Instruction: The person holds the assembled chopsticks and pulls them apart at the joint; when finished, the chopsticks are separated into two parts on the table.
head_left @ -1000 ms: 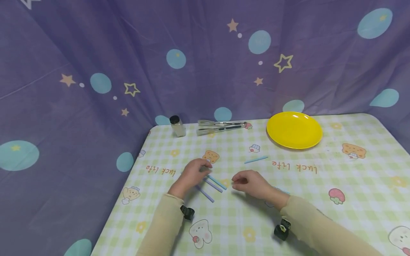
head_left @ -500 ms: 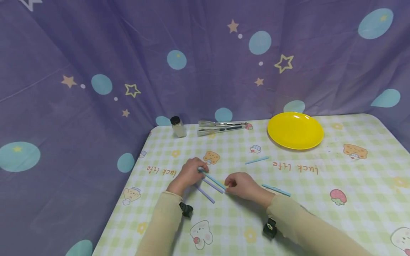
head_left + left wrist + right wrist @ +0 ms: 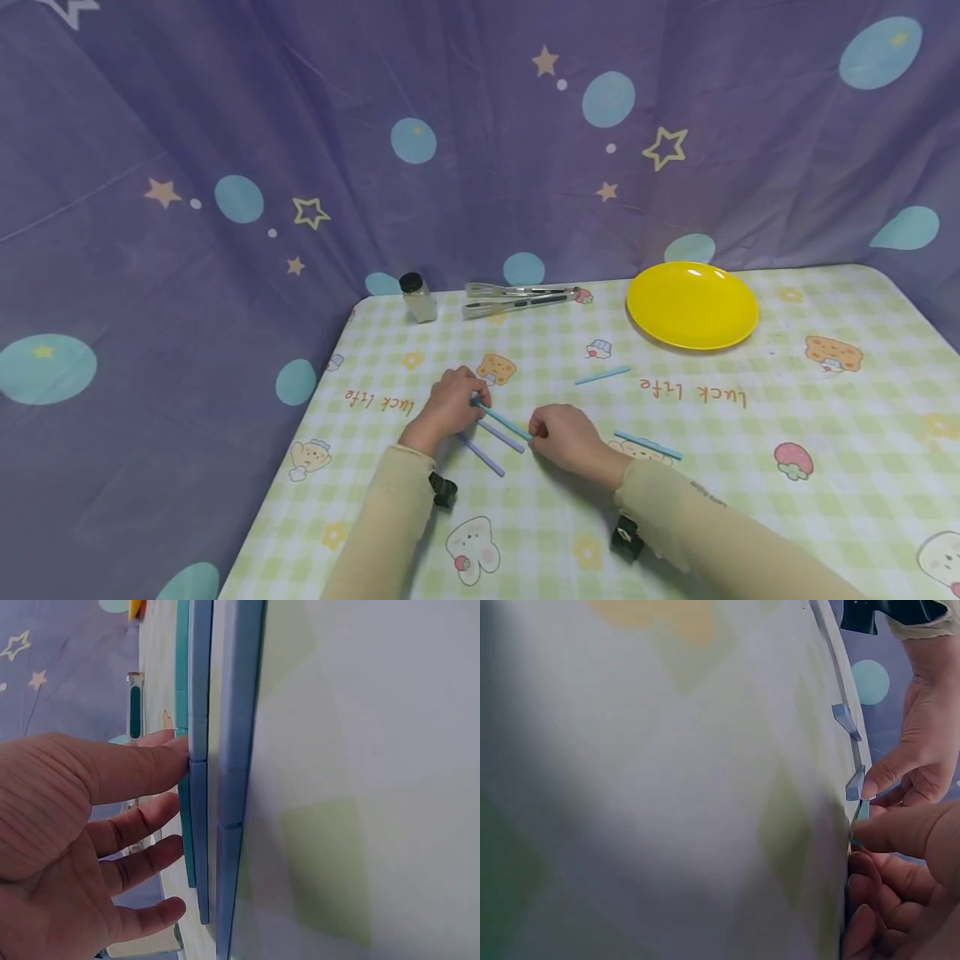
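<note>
At the upper left of the table, a clear jar with a black lid [image 3: 418, 300] stands near the back edge, where it stood a second ago. Below it, in the middle of the frame, the left hand [image 3: 450, 402] pinches the upper-left end of a slim turquoise straight stick [image 3: 504, 421], thumb against it and the other fingers loosely spread in the left wrist view. That end, hidden a second ago, now shows at the fingertips. Just left of this stick, two slim lavender straight sticks lie slanting on the cloth, one lower and further left [image 3: 482, 455], the other close beside the turquoise one [image 3: 501, 436]; whether the left thumb touches the nearer one I cannot tell. Above, a pair of metal tongs with clear ends [image 3: 519, 301] lies unmoved.

The main change is at the right hand [image 3: 567, 437]: a second ago it was apart from the sticks, and now its thumb and forefinger pinch the turquoise stick's lower-right end. The stick is thus held at both ends; whether it is off the cloth is unclear. Further right, a slim light-blue stick [image 3: 603, 375] lies untouched, then a second turquoise stick [image 3: 648, 445], uncovered as the right forearm shifted. The round yellow plate [image 3: 692, 307] rests unmoved at upper right.
</note>
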Demonstrator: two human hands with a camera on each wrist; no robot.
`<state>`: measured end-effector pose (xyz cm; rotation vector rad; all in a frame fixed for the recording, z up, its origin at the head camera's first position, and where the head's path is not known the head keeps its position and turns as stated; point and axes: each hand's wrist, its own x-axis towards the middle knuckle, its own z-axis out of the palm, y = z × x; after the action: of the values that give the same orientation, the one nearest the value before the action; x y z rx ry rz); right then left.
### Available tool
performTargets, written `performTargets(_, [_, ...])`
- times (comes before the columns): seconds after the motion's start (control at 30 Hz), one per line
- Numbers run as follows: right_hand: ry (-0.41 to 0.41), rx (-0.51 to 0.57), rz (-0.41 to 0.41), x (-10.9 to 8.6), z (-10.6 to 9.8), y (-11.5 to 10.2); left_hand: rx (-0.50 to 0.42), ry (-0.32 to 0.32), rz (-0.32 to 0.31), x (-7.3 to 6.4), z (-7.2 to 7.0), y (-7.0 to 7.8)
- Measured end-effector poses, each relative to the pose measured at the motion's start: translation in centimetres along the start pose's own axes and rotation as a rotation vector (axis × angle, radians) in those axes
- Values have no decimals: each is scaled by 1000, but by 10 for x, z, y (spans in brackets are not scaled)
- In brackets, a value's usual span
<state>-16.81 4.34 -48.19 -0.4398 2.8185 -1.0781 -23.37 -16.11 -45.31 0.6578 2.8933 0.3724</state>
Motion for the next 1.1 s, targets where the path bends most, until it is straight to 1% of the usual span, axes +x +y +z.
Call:
performTargets(0.2, [61, 75, 49, 0, -4, 5, -6, 10, 23, 3, 1, 3])
performTargets(0.3, [80, 94, 55, -3, -6, 9, -6, 21, 33, 4, 0, 5])
performTargets(0.43, [99, 111, 51, -9, -12, 15, -35, 27, 46, 4, -2, 10])
performTargets(0.6, [128, 127, 35, -15, -25, 21, -126, 35, 86, 2, -4, 19])
performTargets(0.83, [118, 156, 3, -24, -53, 33, -280, 8, 91, 1, -3, 30])
performTargets(0.9, [110, 166, 1, -28, -60, 38, -337, 18, 118, 1, -2, 33])
performTargets(1.0, [107, 172, -6, -35, -70, 46, -418, 29, 178, -1, 0, 38])
performTargets(1.1, [106, 173, -15, -42, -78, 51, -475, 13, 234, -2, 2, 44])
